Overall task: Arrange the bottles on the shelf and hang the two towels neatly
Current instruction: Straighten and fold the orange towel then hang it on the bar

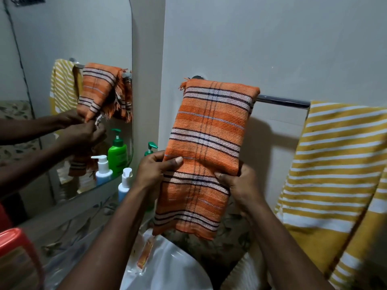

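In your head view, the orange towel (207, 147) hangs folded over the rail (282, 100). Your left hand (154, 170) pinches its left edge, thumb on the front, and your right hand (236, 183) grips its right edge. The yellow striped towel (335, 164) hangs on the same rail to the right, and a white pump bottle (125, 184) stands beside the mirror (62, 38).
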`<action>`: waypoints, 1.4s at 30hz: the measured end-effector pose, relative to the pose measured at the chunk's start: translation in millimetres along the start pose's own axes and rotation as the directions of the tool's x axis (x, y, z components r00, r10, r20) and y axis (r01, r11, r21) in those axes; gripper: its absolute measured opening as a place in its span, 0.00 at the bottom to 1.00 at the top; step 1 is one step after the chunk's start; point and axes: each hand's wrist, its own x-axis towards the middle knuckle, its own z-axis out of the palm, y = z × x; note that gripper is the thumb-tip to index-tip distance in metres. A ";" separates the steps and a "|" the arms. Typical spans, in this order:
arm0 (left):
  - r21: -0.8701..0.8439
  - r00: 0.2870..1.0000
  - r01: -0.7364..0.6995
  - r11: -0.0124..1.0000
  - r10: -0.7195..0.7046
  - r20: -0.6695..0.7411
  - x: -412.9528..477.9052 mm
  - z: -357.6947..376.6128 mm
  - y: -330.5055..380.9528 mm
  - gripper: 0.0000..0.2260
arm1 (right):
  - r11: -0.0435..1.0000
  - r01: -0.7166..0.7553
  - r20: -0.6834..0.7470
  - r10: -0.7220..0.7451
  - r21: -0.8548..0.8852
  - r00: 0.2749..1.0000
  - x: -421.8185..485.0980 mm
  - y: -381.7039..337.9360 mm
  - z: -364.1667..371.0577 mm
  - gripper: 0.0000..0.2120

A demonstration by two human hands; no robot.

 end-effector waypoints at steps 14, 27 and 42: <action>-0.182 0.986 0.129 0.975 -0.107 0.128 8.7 15.9 5.3 0.20 | 0.987 0.018 0.049 -0.026 0.161 0.998 -15.6 -31.4 6.1 0.27; -0.056 1.000 -0.007 0.998 0.008 0.028 15.4 10.4 7.8 0.14 | 0.980 0.038 0.046 -0.048 0.196 0.998 -11.9 -42.7 -8.3 0.14; -0.234 0.960 0.043 0.971 0.024 0.278 18.9 20.6 51.7 0.08 | 0.963 0.271 -0.103 -0.270 -0.002 0.957 -6.3 -119.7 7.9 0.11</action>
